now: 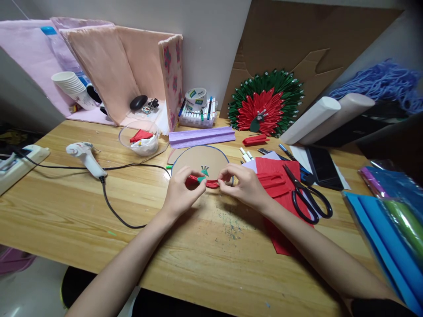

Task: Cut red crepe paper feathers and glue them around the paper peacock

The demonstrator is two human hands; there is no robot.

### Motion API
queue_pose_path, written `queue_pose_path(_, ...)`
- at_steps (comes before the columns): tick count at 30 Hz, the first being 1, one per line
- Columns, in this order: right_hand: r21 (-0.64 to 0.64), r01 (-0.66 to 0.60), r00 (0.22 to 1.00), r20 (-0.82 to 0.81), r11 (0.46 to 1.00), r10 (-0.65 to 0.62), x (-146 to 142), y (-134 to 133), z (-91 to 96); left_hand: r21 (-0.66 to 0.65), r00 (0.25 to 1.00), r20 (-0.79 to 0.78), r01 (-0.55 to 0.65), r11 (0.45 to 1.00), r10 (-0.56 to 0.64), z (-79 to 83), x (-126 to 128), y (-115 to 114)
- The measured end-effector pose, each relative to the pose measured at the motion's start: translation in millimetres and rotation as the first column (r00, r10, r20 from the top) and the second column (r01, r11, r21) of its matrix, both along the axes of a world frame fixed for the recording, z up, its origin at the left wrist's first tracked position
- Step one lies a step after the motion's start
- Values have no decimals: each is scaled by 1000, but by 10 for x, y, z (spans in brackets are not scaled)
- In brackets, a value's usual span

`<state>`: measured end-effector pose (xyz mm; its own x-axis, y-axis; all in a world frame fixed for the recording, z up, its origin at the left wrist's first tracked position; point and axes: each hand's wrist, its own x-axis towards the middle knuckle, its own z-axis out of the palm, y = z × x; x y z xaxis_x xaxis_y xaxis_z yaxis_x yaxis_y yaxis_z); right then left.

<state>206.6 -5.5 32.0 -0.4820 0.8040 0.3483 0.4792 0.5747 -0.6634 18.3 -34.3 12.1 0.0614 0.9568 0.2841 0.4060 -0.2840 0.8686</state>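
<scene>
On the wooden table (185, 264), which fills the lower part of the frame, the two forearms come in from the lower left and the lower right, and the hands meet near the centre. The left hand (181, 189) is closed to a pinch of thumb and forefinger at the left part of a folded red paper (212, 183), and a small green piece (201, 179) shows at these fingertips; I cannot tell if it is joined to the paper. The right hand (244, 184) pinches the right end of the same paper, its other fingers curled. So the red paper lies directly between the hands, its long axis running from left to right, and neither hand is clearly nearer. To the right, black scissors (306, 193) rest partly on red sheets (282, 235). Just beyond the hands is a round cardboard (205, 156) with blue edge, and against it appears a green tip (205, 172) with silver prongs. A white glue gun (86, 159) lies at middle left. Farther, a purple paper (201, 137) lies crosswise, and in the upper right a red and green paper peacock (264, 103) stands.
</scene>
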Motion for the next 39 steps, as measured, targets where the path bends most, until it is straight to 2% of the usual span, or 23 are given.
queue_pose_path(5, -1, -48, 999, -22, 999, 48, -27, -18, -32, 35, 993, -20, 120, 992, -119, 17, 64, -31)
queue_pose_path(9, 15, -41, 999, -6, 999, 42, -20, -13, -20, 69, 992, -44, 120, 990, -117, 49, 67, -41)
queue_pose_path(13, 3, 27, 999, -26, 1000, -27, 20, 13, 36, 25, 998, 4, 63, 998, -63, 42, 44, -40)
queue_pose_path(15, -74, 38, 997, -70, 997, -44, 32, 21, 38, -47, 997, 74, 27, 999, -23, 19, 39, -34)
queue_pose_path(17, -218, 5, 989, -142, 976, -37, 28, 22, 10, -156, 984, 178, 30, 987, -2, -7, 43, -25)
queue_pose_path(20, -421, -70, 956, -288, 904, -61, -6, 14, -58, -287, 944, 331, 101, 953, 0, -28, 59, -13)
queue_pose_path(24, -539, -94, 904, -398, 837, -154, -46, 10, -93, -344, 908, 419, 145, 928, 14, -11, 83, -6)
queue_pose_path(28, -569, -119, 885, -432, 814, -173, -56, 14, -61, -368, 889, 456, 154, 917, 34, 12, 95, -4)
queue_pose_path(34, -541, -96, 892, -419, 836, -169, -67, -9, -33, -354, 908, 418, 128, 927, 35, 22, 95, -7)
queue_pose_path(39, -548, -69, 900, -395, 834, -185, -68, -16, -47, -317, 937, 347, 85, 944, 32, 7, 113, -41)
